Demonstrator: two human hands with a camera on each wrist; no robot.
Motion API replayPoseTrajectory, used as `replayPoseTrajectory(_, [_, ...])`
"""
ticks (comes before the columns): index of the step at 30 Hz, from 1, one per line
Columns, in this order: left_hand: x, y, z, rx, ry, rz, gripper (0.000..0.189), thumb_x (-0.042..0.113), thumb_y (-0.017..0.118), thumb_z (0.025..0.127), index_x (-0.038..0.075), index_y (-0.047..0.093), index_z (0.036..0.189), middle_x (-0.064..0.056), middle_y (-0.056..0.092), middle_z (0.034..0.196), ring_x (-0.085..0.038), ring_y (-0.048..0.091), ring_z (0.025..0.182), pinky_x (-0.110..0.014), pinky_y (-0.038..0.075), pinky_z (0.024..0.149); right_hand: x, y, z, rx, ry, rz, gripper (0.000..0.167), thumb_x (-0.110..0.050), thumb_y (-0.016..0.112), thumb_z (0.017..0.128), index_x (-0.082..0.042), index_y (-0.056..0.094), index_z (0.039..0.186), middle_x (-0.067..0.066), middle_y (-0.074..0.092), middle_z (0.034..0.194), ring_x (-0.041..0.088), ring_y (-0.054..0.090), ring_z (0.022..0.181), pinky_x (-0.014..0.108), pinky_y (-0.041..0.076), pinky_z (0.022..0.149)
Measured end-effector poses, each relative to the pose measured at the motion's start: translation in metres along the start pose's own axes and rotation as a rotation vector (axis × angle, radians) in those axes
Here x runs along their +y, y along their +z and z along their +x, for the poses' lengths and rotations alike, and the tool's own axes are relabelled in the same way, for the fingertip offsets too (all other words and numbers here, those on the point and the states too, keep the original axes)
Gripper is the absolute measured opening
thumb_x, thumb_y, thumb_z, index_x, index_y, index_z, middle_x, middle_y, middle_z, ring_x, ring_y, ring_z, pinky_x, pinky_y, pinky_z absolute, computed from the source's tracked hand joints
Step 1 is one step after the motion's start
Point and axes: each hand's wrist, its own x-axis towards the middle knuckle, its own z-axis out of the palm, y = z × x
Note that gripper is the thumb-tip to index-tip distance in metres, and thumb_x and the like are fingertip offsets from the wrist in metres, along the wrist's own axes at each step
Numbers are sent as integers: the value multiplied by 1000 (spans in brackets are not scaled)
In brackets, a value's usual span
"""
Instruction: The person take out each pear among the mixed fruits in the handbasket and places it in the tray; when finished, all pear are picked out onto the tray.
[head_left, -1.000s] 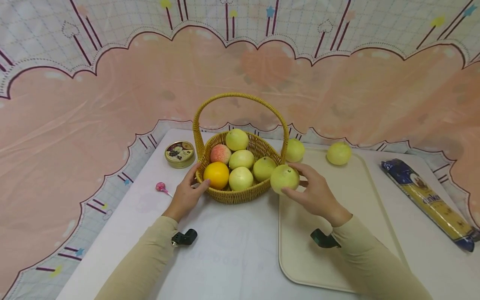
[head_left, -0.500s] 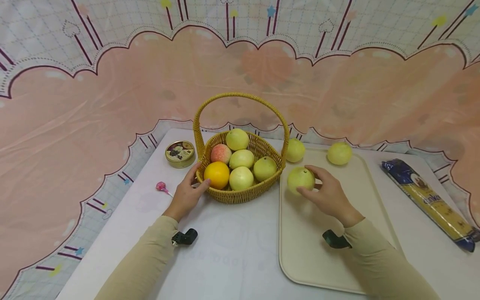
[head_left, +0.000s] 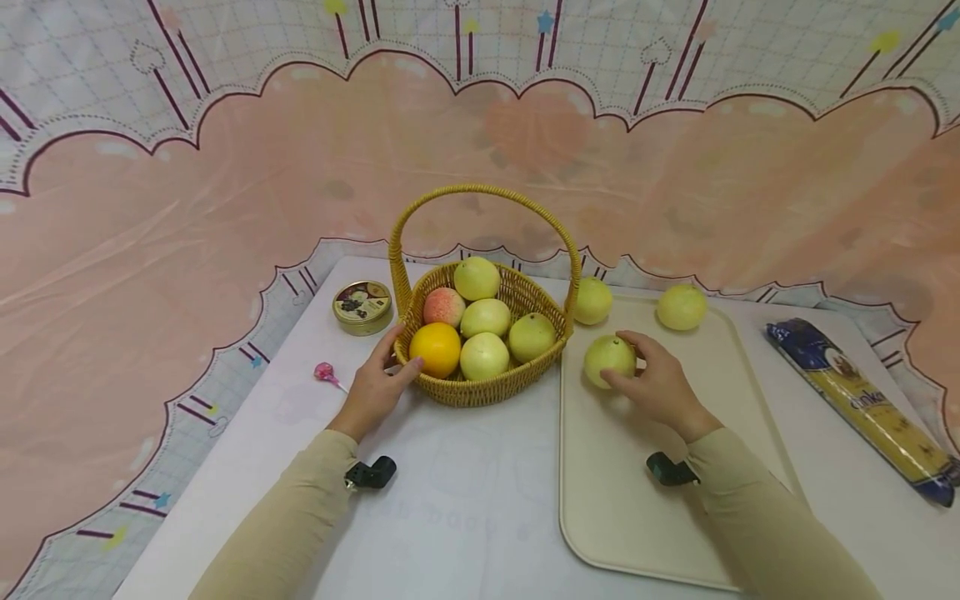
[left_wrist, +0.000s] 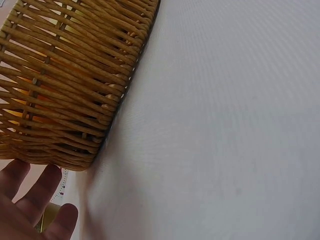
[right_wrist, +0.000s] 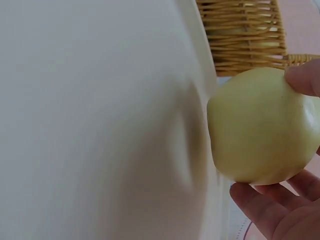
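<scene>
My left hand (head_left: 377, 386) holds the left rim of the woven basket (head_left: 480, 392), its thumb over the edge beside an orange (head_left: 435, 350). In the left wrist view, fingertips (left_wrist: 50, 172) touch the basket's outer wall. A peach (head_left: 443, 307) and several pale green round fruits (head_left: 483, 357) also lie in the basket. To its right, my right hand (head_left: 663, 387) pinches another pale green round fruit (head_left: 609, 361), with a short stem, between thumb and fingers. In the right wrist view this fruit (right_wrist: 260, 125) hangs close over the beige tray (right_wrist: 100, 100), casting a shadow on it.
Two more pale green fruits stand at the back: one (head_left: 592, 301) beside the basket handle (head_left: 480, 191), the other (head_left: 681, 307) on the tray's far part. A blue-and-yellow packet (head_left: 862, 400) lies right of the tray. A round tin (head_left: 362, 307) and a pink lollipop (head_left: 326, 372) are left.
My right hand has carried its pale green fruit from the basket's right rim rightward and down over the tray. The left hand stays on the basket.
</scene>
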Motion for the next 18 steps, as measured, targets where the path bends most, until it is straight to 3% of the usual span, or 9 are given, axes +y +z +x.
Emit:
replayPoseTrajectory(10, [0, 2, 0, 0, 6, 0, 74, 44, 59, 100, 25, 22, 161, -17, 35, 157, -39, 46, 131, -53, 44, 105, 7, 3, 7, -56, 35, 30, 68, -18, 74, 91, 7, 39, 145, 29, 46, 141, 42, 48, 125, 58, 47, 98])
replayPoseTrajectory(18, [1, 1, -1, 6, -2, -1, 74, 44, 59, 100, 26, 22, 161, -16, 34, 158, -39, 45, 132, -53, 44, 104, 13, 9, 11, -45, 63, 46, 71, -18, 74, 92, 7, 35, 145, 29, 41, 145, 44, 39, 134, 61, 36, 108])
